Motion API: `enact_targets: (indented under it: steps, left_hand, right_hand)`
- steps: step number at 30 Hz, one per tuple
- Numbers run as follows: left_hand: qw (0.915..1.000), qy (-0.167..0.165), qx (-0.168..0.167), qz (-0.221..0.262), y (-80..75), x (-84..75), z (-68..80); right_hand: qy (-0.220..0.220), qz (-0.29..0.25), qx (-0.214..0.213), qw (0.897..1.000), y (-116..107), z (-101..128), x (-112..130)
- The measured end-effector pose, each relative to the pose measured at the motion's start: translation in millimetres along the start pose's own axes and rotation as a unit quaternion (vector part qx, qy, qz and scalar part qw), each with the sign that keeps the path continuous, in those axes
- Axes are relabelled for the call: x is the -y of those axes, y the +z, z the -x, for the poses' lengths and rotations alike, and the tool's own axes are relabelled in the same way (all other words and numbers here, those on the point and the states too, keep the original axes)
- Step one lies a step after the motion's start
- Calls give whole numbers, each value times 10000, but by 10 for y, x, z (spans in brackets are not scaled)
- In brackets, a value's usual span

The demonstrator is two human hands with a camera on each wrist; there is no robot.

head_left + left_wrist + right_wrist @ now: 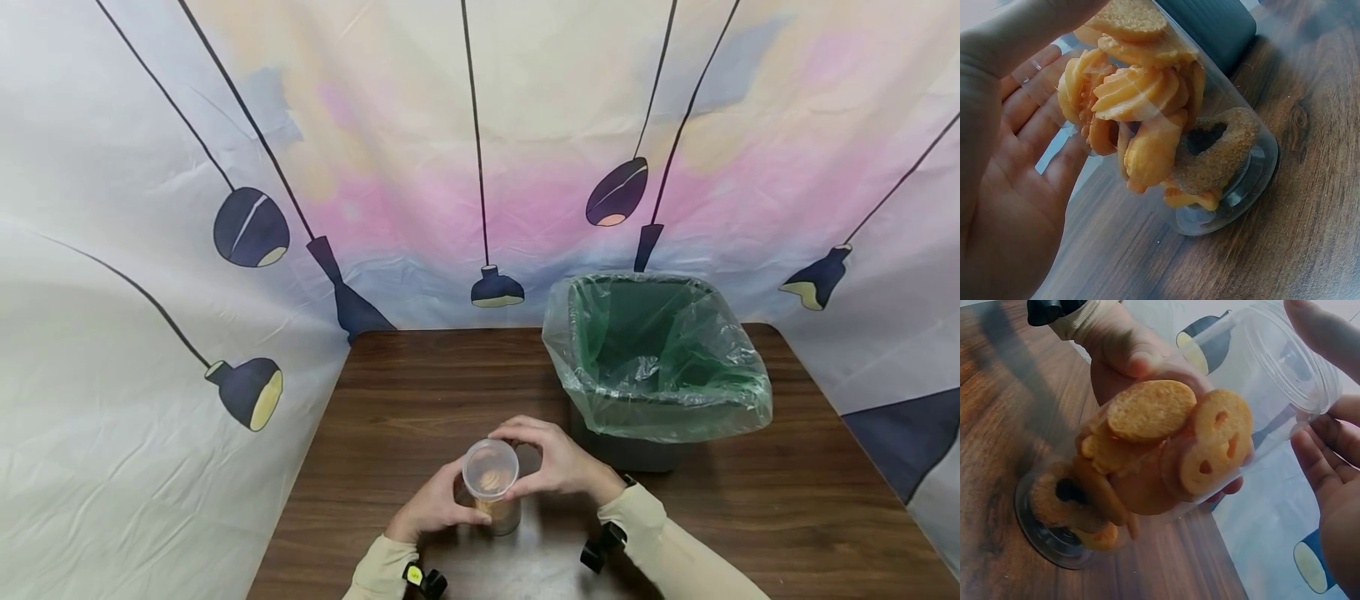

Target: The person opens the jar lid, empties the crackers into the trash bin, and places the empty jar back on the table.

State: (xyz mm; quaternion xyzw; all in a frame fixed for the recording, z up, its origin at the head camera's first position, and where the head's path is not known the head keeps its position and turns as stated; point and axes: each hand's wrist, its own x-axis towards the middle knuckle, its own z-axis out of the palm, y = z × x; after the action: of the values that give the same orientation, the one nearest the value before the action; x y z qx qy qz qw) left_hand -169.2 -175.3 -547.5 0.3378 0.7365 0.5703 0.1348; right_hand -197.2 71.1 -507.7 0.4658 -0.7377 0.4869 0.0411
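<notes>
A clear plastic jar point(504, 520) of cookies stands at the near middle of the table. My left hand point(435, 504) grips its side, thumb toward me and fingers around the far side. At the top, my right hand point(558, 460) holds the rim of the translucent lid point(491, 467) between thumb and fingers. Piped swirl cookies point(1141, 94) and a sugared ring cookie point(1229, 150) show through the wall in the left wrist view. In the right wrist view, an oval cookie point(1152, 410) and a cookie with holes point(1216, 440) lie in the upper part of the pile.
A dark bin point(626, 450) with a green translucent liner point(675, 417) stands behind and right of the jar. The brown wood table point(420, 383) reaches back to a cloth backdrop point(405, 208) printed with hanging lamps.
</notes>
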Motion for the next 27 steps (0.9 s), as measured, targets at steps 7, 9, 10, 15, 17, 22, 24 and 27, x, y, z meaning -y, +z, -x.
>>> enact_targets:
  steps: [7, 9, 10, 15, 17, 22, 24, 27]
  left_hand:
    - [10000, -4, -8, -6, -3, 3, 10]
    - [10000, 24, 9, -2, -5, -1, 9]
    - [10000, 27, 23, 16, -6, 0, 8]
    - [9999, 33, 36, 91, -2, 6, 1]
    - [10000, 1, 13, 82, -2, 4, -3]
    - [10000, -49, -7, 29, -1, -4, 1]
    - [10000, -51, -2, 37, -1, -3, 1]
    - [10000, 11, -14, -7, -3, 11, 1]
  right_hand:
    - [-123, -68, 381, 9992, -142, -131, 241]
    - [-143, -97, 481, 9987, -190, -166, 310]
    - [-153, -102, 521, 9985, -209, -180, 329]
    - [-135, -136, 683, 9975, -247, -214, 333]
    - [-106, -134, 741, 9971, -254, -220, 321]
    - [-109, -186, 876, 9959, -266, -230, 289]
    - [-140, -210, 915, 9955, -270, -238, 281]
    - [-233, -239, 954, 9949, -278, -256, 272]
